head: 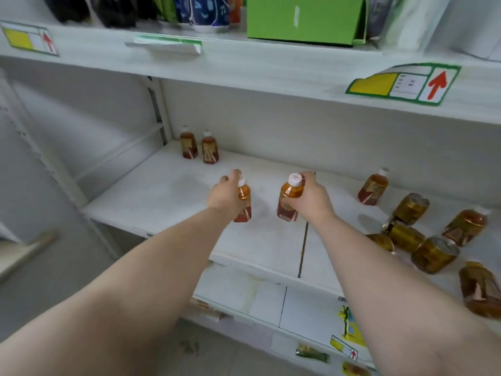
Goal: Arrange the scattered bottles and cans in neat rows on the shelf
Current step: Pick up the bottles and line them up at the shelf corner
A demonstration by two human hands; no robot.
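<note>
My left hand (pixel 226 192) grips a small amber tea bottle (pixel 244 204) with a white cap, over the middle of the white shelf (pixel 176 185). My right hand (pixel 311 196) grips a second amber bottle (pixel 288 198), tilted slightly left. Two matching bottles (pixel 199 145) stand side by side at the shelf's back left. On the right, one bottle (pixel 373 187) stands upright, another bottle (pixel 465 226) leans, and several gold cans (pixel 412 210) lie scattered.
The upper shelf (pixel 244 66) overhangs close above, carrying a green box (pixel 303 20), dark bottles and blue cups. Price labels with red arrows hang from its edge. A lower shelf (pixel 271 299) juts out below. One more bottle (pixel 481 291) lies at the right front edge.
</note>
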